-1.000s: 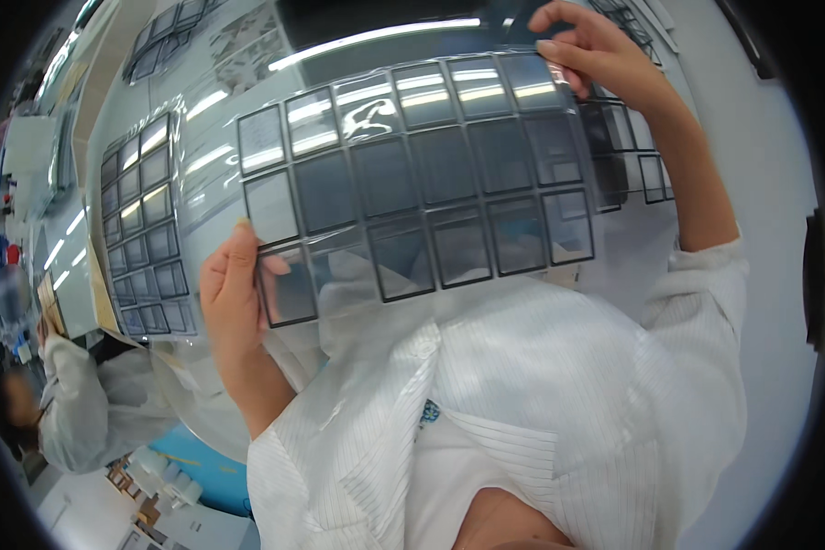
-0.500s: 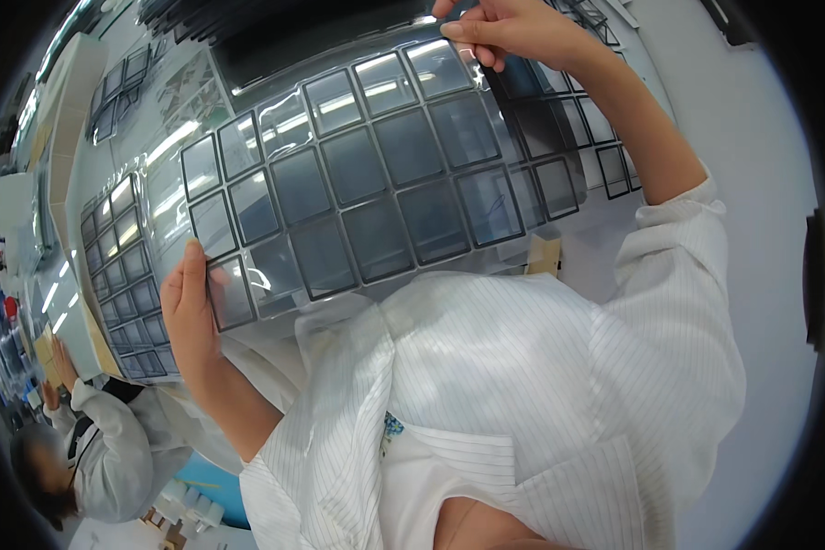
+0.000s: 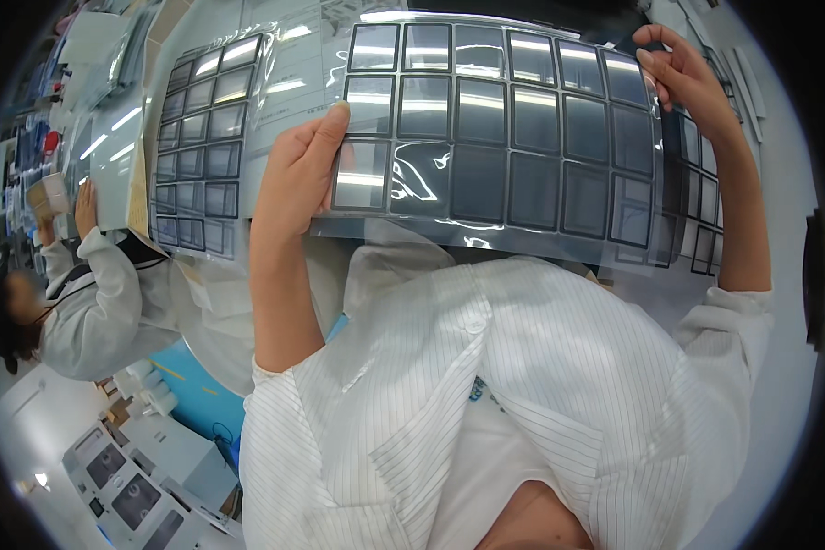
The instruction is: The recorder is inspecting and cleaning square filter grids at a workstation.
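A clear plastic sheet bearing rows of black-framed rectangular panels is stretched between my two hands, nearly level across the upper middle. My left hand grips its left edge, thumb on top and fingers underneath. At the far right corner, my right hand pinches the sheet between thumb and fingers. Bright strips of light reflect off the upper rows. The sheet hides much of the table surface beneath it.
A similar sheet of framed panels lies on the table to the left. More framed panels show under my right forearm. Further left, a co-worker in a pale sleeve has hands at the table near a small tan piece.
The sheet has gone from slanting up toward the right to almost level, and sits further right in view. Both hands still hold it. The whole view has turned.
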Demonstrator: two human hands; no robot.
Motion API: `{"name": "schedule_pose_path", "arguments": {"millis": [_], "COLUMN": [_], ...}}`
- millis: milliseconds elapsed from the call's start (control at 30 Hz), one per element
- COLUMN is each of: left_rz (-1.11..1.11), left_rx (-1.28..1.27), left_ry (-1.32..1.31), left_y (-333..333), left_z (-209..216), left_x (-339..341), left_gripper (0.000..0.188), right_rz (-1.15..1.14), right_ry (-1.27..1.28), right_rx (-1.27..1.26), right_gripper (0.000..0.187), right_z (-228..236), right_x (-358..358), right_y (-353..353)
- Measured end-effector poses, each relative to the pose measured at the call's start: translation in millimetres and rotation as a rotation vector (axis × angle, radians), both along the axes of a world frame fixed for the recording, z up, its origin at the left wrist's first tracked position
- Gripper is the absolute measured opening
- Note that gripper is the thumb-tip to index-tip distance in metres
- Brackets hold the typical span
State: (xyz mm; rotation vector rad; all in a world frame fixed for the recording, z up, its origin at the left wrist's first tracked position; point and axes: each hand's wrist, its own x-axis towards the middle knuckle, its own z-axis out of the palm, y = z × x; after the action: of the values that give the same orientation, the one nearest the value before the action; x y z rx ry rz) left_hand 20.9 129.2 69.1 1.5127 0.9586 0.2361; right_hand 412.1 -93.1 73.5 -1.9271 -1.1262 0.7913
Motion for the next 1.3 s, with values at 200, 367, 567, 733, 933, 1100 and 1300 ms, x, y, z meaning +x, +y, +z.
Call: {"name": "schedule_pose_path", "arguments": {"millis": [200,367,567,733,933,1100,1300], "left_rz": [0.006,-0.08,-0.055,-0.034,-0.024,-0.008,-0.024], "left_rx": [0.094,0.132,0.168,0.151,0.194,0.154,0.175], "left_ry": [0.094,0.025,0.018,0.005,0.034,0.022,0.061], "left_y": [-2,0,0,3,0,-4,0], "left_z": [8,1,-2,-8,-3,1,0], "left_x": [-6,-2,2,-3,-2,2,1], "left_gripper": [0.042,0.042,0.043,0.045,0.045,0.044,0.046], "right_rz": [-0.117,-0.116,0.368,-0.084,-0.049,-0.095,-0.074], "right_ry": [0.248,0.182,0.423,0.114,0.132,0.217,0.156], "right_rx": [-0.044,-0.079,0.35,-0.1,-0.059,-0.006,-0.032], "right_gripper": [0.018,0.018,0.021,0.022,0.022,0.019,0.018], "right_z": [33,29,4,36,30,27,22], "right_x": [-31,-25,2,-29,-25,-23,-21], "right_y": [22,15,0,10,9,5,6]}}
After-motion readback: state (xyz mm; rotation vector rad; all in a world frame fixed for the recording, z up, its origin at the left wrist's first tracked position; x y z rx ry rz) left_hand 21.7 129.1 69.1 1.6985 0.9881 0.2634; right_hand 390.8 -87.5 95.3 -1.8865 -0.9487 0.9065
